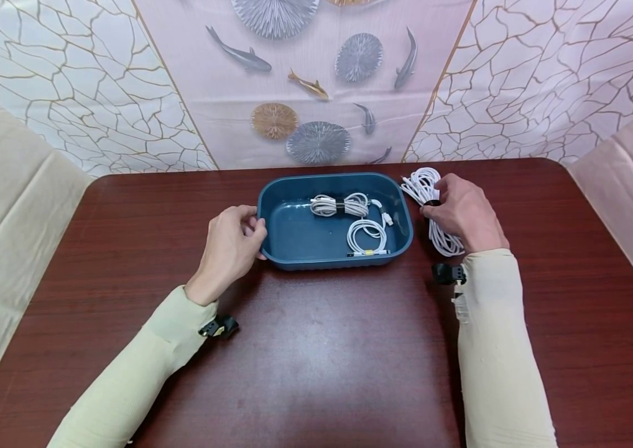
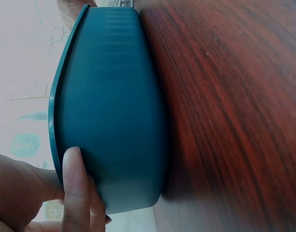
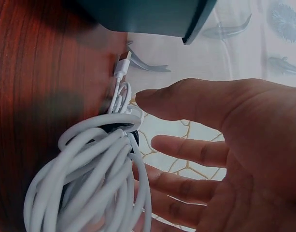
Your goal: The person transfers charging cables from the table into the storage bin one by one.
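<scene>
A blue plastic bin stands on the table, and my left hand holds its left end by the rim. In the left wrist view the fingers lie along the bin's outer wall. To the right of the bin lies a bundle of white cable, bound at its middle by a black tie. My right hand is over this bundle. The right wrist view shows its thumb and fingers spread apart beside the bundle, the thumb tip near the tie.
Inside the bin are a tied greyish-white cable bundle and a coiled white cable with a yellow band. The dark red-brown table extends to a patterned cloth backdrop at the rear.
</scene>
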`<state>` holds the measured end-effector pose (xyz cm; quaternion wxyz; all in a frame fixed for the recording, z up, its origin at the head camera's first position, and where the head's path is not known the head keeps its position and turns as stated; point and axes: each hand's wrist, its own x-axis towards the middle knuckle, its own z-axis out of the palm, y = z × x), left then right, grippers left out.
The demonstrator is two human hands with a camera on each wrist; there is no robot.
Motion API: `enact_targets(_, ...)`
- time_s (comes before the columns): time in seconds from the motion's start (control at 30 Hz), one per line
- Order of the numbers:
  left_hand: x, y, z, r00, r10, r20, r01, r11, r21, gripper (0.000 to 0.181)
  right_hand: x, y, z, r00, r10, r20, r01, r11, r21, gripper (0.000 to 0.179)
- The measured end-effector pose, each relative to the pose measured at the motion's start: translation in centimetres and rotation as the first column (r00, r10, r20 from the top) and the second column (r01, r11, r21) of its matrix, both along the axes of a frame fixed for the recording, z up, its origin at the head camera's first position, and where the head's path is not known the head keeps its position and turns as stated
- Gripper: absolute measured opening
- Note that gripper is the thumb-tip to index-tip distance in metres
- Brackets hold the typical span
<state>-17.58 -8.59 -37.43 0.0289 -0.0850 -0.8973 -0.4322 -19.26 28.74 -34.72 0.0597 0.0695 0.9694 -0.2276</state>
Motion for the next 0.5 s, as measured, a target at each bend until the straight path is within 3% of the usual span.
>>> enact_targets(0.5,0.01,0.03,0.05,1.0,0.003,0.005,-0.003,1.0,0.0,0.034,0.07,-0.2,0.03,0.997,-0.029,0.065,0.028,0.999,0.026,0.061)
